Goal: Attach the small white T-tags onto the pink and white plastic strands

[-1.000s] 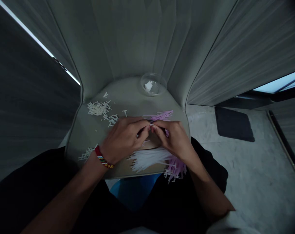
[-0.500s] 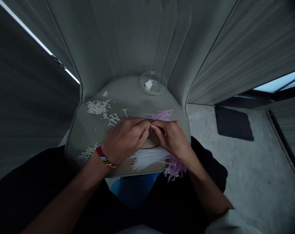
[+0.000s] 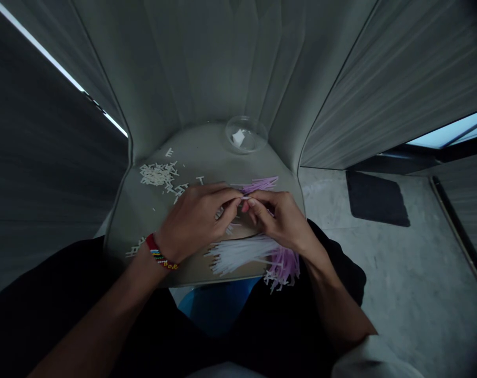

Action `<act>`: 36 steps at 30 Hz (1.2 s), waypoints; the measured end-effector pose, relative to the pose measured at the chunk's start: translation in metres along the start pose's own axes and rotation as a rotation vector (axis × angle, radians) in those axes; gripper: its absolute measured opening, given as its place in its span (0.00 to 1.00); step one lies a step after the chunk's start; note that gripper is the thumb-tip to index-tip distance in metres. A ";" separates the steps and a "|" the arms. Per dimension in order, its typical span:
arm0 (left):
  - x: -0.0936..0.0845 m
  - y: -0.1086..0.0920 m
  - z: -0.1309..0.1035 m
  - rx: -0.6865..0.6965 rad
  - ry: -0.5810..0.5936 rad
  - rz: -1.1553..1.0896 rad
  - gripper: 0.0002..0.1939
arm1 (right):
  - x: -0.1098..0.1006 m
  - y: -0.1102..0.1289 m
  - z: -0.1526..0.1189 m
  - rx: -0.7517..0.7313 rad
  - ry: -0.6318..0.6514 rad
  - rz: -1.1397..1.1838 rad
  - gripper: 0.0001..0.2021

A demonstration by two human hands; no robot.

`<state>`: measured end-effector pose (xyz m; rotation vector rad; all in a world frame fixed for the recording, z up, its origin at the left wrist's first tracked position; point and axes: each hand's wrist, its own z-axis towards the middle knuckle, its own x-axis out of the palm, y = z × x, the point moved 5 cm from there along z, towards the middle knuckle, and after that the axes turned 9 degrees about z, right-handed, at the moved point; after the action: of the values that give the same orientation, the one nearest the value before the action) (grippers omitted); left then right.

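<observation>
My left hand (image 3: 201, 215) and my right hand (image 3: 279, 212) meet above the chair seat, fingertips pinched on a small pale piece (image 3: 245, 198) between them. Its exact shape is too small to tell. Under my left hand some white pieces show through the fingers. Behind my right hand lie thin pink sticks (image 3: 262, 184). In front of the hands a bundle of white sticks (image 3: 238, 253) lies beside a pink bundle (image 3: 283, 265) with white ends. Small white pieces form a heap (image 3: 157, 173) at the left, with more near my left wrist (image 3: 136, 248).
A clear round dish (image 3: 257, 142) holding a white scrap stands at the back of the chair seat (image 3: 207, 142). Something blue (image 3: 218, 307) is below the front edge. A dark mat (image 3: 375, 198) lies on the floor at the right.
My left hand has shifted slightly left and its fingers have lifted, showing white pieces beneath. The pale piece between the fingertips now shows more clearly.
</observation>
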<state>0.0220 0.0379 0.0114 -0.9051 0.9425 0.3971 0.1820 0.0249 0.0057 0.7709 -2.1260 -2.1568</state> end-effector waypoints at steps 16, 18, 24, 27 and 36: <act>-0.006 0.003 0.003 -0.004 -0.133 -0.039 0.10 | -0.007 0.004 0.000 -0.042 0.010 -0.021 0.18; -0.009 0.007 0.004 -0.046 -0.181 -0.098 0.10 | -0.009 0.002 0.001 -0.069 -0.028 -0.095 0.17; -0.018 0.014 0.006 -0.144 -0.205 -0.536 0.11 | -0.007 -0.007 0.004 -0.090 -0.066 -0.089 0.15; -0.021 0.016 0.006 -0.165 -0.226 -0.734 0.11 | 0.005 -0.006 0.005 -0.111 0.010 -0.045 0.19; -0.013 0.036 0.001 -0.309 -0.363 -1.006 0.08 | 0.004 -0.002 0.011 -0.135 -0.158 -0.202 0.11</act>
<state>-0.0082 0.0606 0.0050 -1.4047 0.0206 -0.1716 0.1754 0.0334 0.0015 0.8642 -2.0212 -2.5129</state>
